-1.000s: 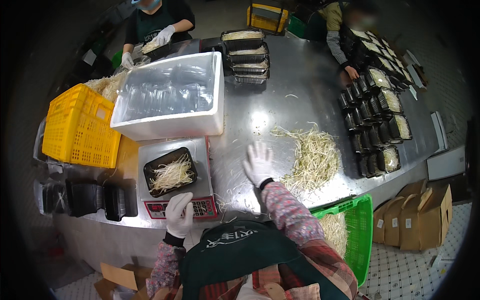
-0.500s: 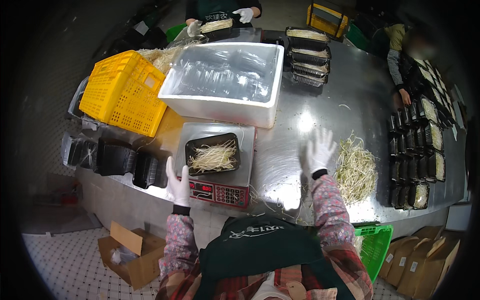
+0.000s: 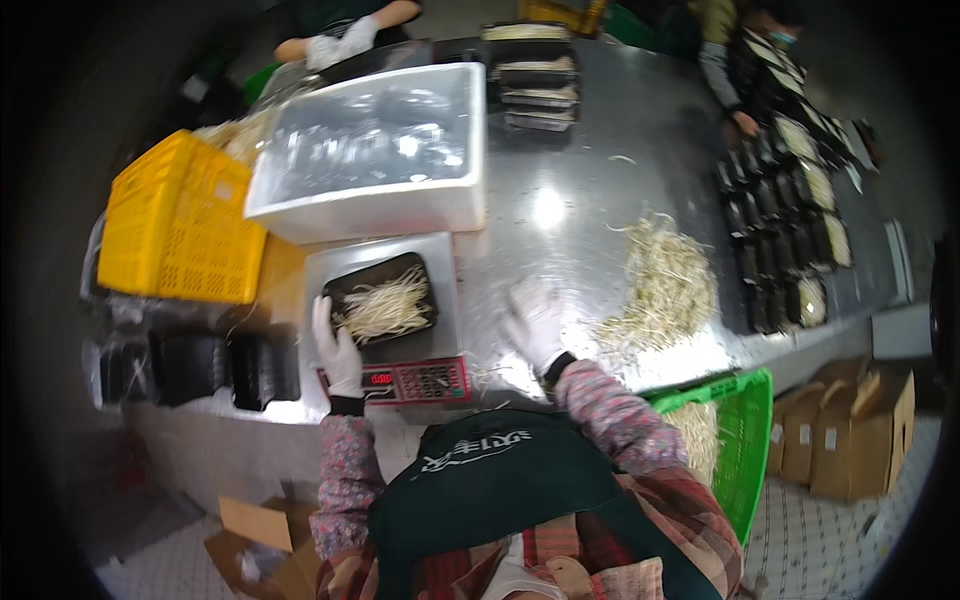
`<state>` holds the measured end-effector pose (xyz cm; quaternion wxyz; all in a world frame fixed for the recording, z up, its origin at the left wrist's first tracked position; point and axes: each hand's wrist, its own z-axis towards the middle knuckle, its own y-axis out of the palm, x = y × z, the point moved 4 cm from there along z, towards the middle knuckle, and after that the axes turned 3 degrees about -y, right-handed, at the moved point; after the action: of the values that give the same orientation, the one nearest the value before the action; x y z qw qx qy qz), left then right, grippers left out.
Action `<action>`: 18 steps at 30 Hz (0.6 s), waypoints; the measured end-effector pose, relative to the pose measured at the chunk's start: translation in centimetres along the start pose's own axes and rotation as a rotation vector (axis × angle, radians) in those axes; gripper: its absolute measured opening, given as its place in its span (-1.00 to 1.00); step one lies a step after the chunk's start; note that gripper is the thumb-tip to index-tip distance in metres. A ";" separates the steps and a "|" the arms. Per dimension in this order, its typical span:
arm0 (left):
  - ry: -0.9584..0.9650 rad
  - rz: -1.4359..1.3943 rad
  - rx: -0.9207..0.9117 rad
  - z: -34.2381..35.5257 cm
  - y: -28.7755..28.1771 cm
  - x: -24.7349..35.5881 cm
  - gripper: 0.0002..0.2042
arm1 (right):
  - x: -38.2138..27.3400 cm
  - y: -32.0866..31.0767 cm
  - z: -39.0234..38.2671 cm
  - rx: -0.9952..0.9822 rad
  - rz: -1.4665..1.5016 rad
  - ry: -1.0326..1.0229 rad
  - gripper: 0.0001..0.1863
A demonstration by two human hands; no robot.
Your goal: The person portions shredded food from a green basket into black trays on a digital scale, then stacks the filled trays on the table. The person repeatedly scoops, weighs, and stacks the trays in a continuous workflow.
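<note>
A black plastic tray [image 3: 352, 283] holding loose bean sprouts [image 3: 388, 308] rests on a scale [image 3: 443, 275] with a red front panel. My left hand [image 3: 339, 352], in a white glove, is at the tray's left side, fingers stretched out along its edge; whether it presses on the tray I cannot tell. My right hand [image 3: 535, 328], also gloved and a little blurred, is over the metal table right of the scale, its fingers apart and nothing in them. Farther right lies a heap of bean sprouts [image 3: 668, 290].
Behind the scale stands a white foam box [image 3: 375, 210] beside a yellow crate [image 3: 185, 225]. Empty black trays [image 3: 190, 365] sit at left, filled packs [image 3: 790, 240] at right. A green crate [image 3: 742, 450] is by my right arm. Two co-workers are across the table.
My left hand has come in to the tray's edge. My right hand has moved left, away from the sprout heap towards the scale. The whole view has turned somewhat right.
</note>
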<state>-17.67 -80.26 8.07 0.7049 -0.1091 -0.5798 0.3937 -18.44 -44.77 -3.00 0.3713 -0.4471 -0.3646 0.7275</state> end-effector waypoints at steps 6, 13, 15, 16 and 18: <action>0.002 -0.024 -0.017 0.7 -1.8 0.8 -0.51 | -0.3 -0.7 -5.9 -0.497 -0.120 -0.312 -0.32; 0.160 -0.119 -0.171 1.4 -1.6 7.9 -0.59 | 17.3 -19.8 -7.9 -0.171 -0.616 0.408 -0.48; 0.237 -0.229 -0.233 0.6 -0.7 11.0 -0.61 | 16.7 -24.1 -11.6 0.131 -0.625 0.479 -0.49; 0.191 -0.439 -0.292 -0.2 0.3 13.2 -0.62 | 16.6 -25.7 -14.3 0.221 -0.651 0.569 -0.49; 0.194 -0.620 -0.517 -2.4 3.5 15.0 -0.59 | 14.9 -29.2 -20.7 0.353 -0.699 0.748 -0.48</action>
<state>-16.74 -66.98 16.20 0.7908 -0.1395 -0.5959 -0.0078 2.03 -14.41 9.65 0.7651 -0.4585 -0.2065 0.4021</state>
